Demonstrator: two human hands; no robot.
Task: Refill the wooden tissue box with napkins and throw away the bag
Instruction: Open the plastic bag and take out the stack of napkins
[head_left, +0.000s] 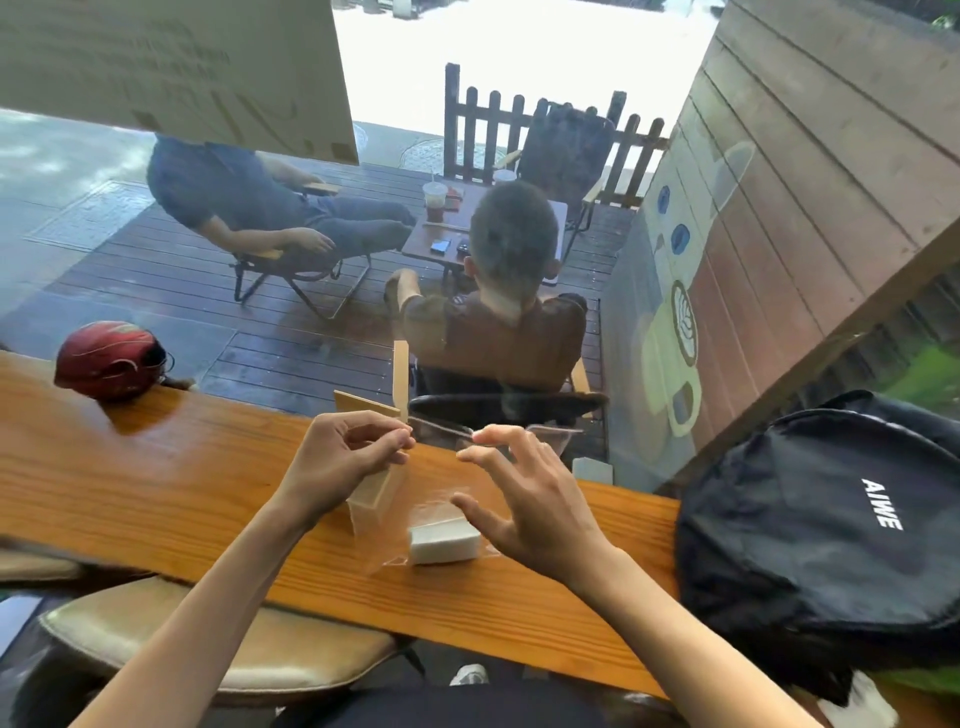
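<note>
A clear plastic bag (441, 499) stands on the wooden counter (156, 483) with its mouth stretched between my hands. A white stack of napkins (444, 541) lies in the bag's bottom. My left hand (348, 457) pinches the left rim of the bag's mouth. My right hand (530, 499) pinches the right rim between thumb and index finger, its other fingers spread. The wooden tissue box (376, 491) stands just behind the bag, partly hidden by my left hand, with its lid (363, 404) raised.
A red helmet (109, 358) rests on the counter at far left. A black backpack (831, 519) fills the counter's right end. A window pane rises right behind the counter, with people seated outside. A padded stool (208, 639) stands below at the left.
</note>
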